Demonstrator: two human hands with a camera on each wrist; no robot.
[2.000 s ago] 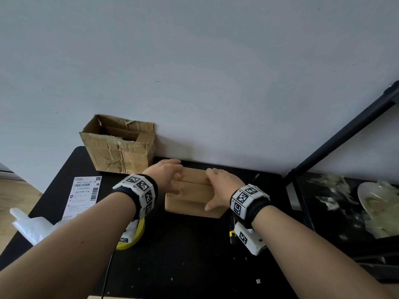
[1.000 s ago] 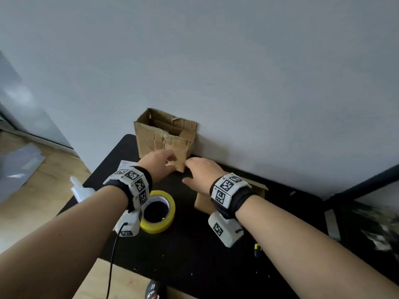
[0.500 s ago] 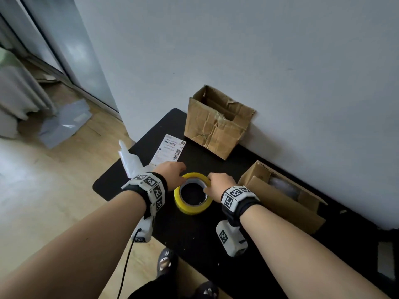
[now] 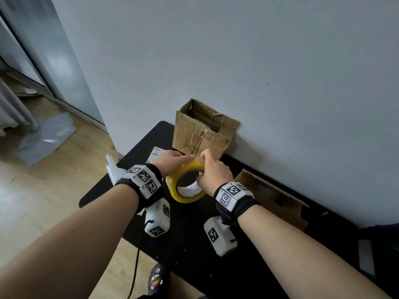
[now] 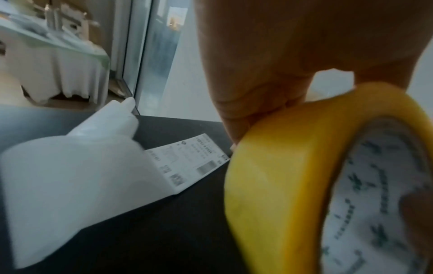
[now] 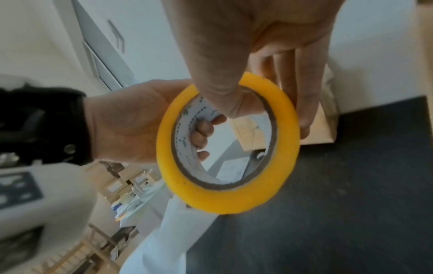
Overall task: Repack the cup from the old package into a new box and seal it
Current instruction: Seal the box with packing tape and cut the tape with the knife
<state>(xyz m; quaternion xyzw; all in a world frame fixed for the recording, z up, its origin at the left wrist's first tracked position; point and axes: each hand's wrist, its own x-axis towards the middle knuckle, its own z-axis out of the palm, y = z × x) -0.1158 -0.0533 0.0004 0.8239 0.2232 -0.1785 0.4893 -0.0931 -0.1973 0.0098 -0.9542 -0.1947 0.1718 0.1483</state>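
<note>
Both hands, left hand (image 4: 172, 161) and right hand (image 4: 212, 174), grip the yellow tape roll (image 4: 186, 183) between them, hiding its far rim.

tape roll (image 4: 186, 184) held up over the table (image 4: 183, 244) between left hand (image 4: 170, 161) and right hand (image 4: 212, 172); worn box (image 4: 203, 132) behind against the wall; new box (image 4: 274, 201) right; label (image 4: 155, 156) and white bag (image 4: 113, 169) left.

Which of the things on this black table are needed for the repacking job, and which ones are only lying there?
Belong to the job:
- yellow tape roll, held by left hand and right hand
- new box, flaps open
- old torn box, standing by the wall

Only lying about:
- shipping label
- white plastic bag
- grey mailer bag on the floor
</note>
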